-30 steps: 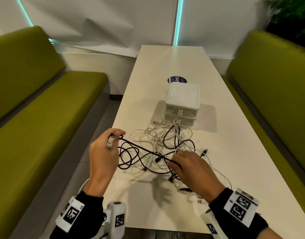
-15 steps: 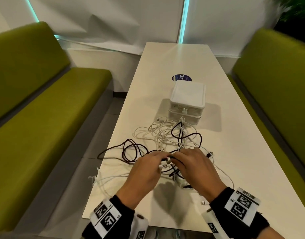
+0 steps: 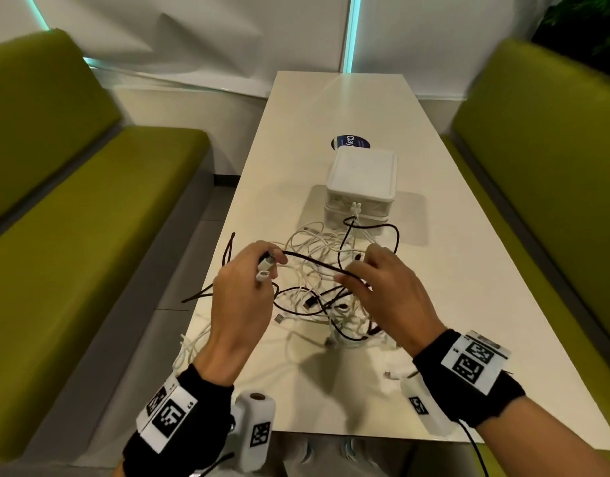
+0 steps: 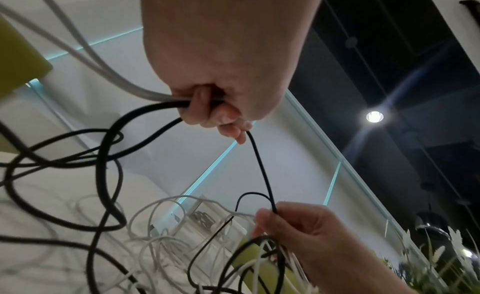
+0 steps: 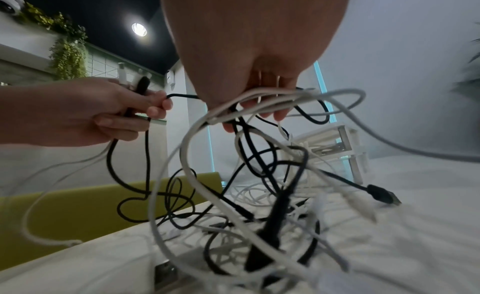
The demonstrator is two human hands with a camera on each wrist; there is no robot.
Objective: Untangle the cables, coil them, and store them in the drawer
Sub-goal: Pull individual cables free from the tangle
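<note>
A messy pile of cables [image 3: 317, 287], some black and some white, lies on the near half of a long white table [image 3: 348, 108]. The left hand [image 3: 241, 297] is lifted above the pile with its fingers curled tight around a black cable [image 3: 314, 262] and a white cable [image 4: 85, 58], and two plug ends stick out of the top of the fist. The black cable runs across to the right hand [image 3: 389, 290], whose fingers are bent around a bunch of black and white loops, pinching them just above the table. So many loops cross over each other that it is hard to tell which cable is which, or how many there are. The right palm hides part of the pile. Just behind the pile stands a small white box with drawers [image 3: 362, 187], and its drawers are pushed in. A black loop reaches the front of the box. Behind the box a round blue sticker [image 3: 350, 143] is half hidden, and only the letters "Clay" can be read on it. Both wrists wear black bands with black and white square codes [image 3: 472, 361]. Green benches [image 3: 73, 235] stand on both sides of the table. White blinds [image 3: 200, 32] hang at the far end with strips of blue-green light beside them, and a round lamp [image 4: 374, 116] shines on a dark ceiling.
</note>
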